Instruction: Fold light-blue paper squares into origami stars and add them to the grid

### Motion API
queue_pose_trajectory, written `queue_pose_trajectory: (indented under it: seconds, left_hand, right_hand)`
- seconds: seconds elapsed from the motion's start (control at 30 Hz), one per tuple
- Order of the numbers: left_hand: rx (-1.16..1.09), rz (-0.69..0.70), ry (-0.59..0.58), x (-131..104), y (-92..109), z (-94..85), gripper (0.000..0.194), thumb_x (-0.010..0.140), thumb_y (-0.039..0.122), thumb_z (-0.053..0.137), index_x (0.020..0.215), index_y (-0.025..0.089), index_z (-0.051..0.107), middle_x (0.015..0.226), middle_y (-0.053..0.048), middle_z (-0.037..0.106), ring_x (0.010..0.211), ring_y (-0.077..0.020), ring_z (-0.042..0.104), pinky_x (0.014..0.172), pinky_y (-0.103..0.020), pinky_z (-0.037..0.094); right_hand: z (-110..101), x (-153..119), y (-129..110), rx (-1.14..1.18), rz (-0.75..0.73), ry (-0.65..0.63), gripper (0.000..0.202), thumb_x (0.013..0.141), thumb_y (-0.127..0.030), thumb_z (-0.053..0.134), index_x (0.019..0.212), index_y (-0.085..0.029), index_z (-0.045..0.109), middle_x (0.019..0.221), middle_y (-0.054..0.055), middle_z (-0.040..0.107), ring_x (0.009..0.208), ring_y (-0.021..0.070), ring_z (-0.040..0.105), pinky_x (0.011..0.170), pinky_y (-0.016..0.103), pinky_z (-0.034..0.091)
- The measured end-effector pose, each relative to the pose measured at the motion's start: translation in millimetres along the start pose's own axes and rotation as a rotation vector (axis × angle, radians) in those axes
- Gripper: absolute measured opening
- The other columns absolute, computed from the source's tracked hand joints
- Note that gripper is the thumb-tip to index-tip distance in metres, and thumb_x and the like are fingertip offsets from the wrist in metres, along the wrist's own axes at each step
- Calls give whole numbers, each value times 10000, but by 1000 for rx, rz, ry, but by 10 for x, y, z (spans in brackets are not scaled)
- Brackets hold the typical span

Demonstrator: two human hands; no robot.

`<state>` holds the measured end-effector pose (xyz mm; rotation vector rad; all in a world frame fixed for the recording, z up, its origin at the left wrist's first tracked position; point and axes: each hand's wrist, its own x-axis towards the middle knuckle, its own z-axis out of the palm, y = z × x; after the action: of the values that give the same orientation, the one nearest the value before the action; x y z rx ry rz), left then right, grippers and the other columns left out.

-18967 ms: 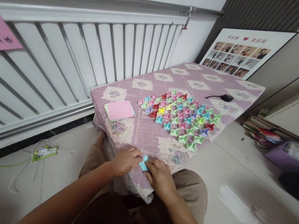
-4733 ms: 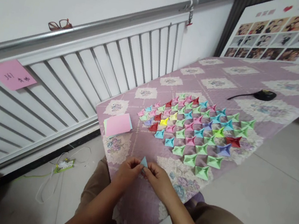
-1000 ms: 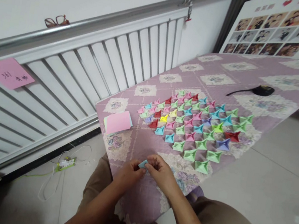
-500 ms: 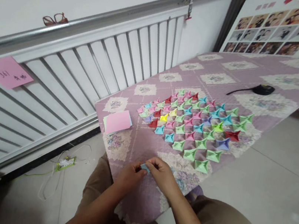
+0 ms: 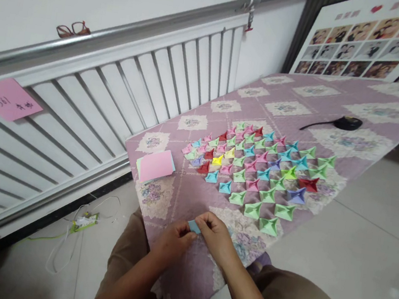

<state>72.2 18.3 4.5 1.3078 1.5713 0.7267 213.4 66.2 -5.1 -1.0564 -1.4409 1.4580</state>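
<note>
A small folded piece of light blue paper (image 5: 194, 226) is pinched between both hands, above the near end of the table. My left hand (image 5: 174, 239) grips its left side with thumb and fingers. From the right, my right hand (image 5: 212, 231) pinches its other side. Beyond the hands, rows of small folded paper shapes (image 5: 252, 184) in green, pink, blue, red, yellow and purple stand on the cloth. A stack of paper sheets with a pink one (image 5: 157, 165) on top lies left of them.
The patterned tablecloth (image 5: 193, 188) covers the table. A black object with a cable (image 5: 348, 123) lies at the far right. Along the left runs a white radiator (image 5: 116, 102) with a pink note (image 5: 7, 98); glasses (image 5: 73, 30) rest on the pipe above.
The view has shifted slightly. Both hands still pinch the blue paper, and a little more of it shows between them.
</note>
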Motion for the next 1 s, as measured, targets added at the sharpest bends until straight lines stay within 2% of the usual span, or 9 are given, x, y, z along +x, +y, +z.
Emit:
queue_pose_trajectory:
  seconds: [0.2,0.33,0.47,0.6,0.7,0.87,1.0]
  left_hand:
    - [81,-6,81,-17,-18,26,148,777,255,507,645,189,495,585,39,509,572,-120,454,567,-238,341]
    - [74,6,60,4,-20,31,149,788,246,498,652,185,508,589,39,518,573,-116,461,572,-234,347]
    - [32,-7,-2,25,-21,1,117,798,259,519,776,175,598,642,32,558,595,-116,472,582,-229,357]
    - [26,-27,-7,31,-12,-10,183,809,280,536,921,179,640,737,14,606,668,-132,503,619,-231,378]
    - [50,-66,12,29,12,-7,191,829,307,517,867,175,650,684,16,591,664,-139,502,624,-235,378]
    - [65,-54,21,19,27,-7,215,828,350,515,793,172,630,634,23,551,631,-133,473,608,-234,363]
    - [104,-34,76,16,-16,9,230,818,384,522,723,184,584,622,28,520,632,-135,457,594,-233,348]
  right_hand:
    - [13,-26,-26,-13,12,4,249,793,-404,521,654,-197,524,635,-31,483,618,120,453,584,235,364]
    - [17,-44,-43,9,18,19,264,802,-415,510,646,-201,507,626,-36,466,607,118,444,579,235,365]
    - [12,-20,-36,14,4,28,252,786,-411,524,651,-199,517,629,-33,481,615,121,456,593,239,377]
    - [7,6,-14,11,7,33,244,782,-409,531,659,-197,527,632,-31,495,617,121,465,596,241,384]
    - [7,9,4,6,-4,-4,244,792,-412,529,680,-196,549,646,-27,517,629,123,481,604,242,393]
    - [14,10,-6,17,14,-51,254,774,-422,552,869,-195,615,707,-19,575,658,131,520,620,250,412]
    - [24,18,-64,-59,41,-105,197,756,-378,566,736,-192,625,592,-37,532,579,118,476,560,239,372]
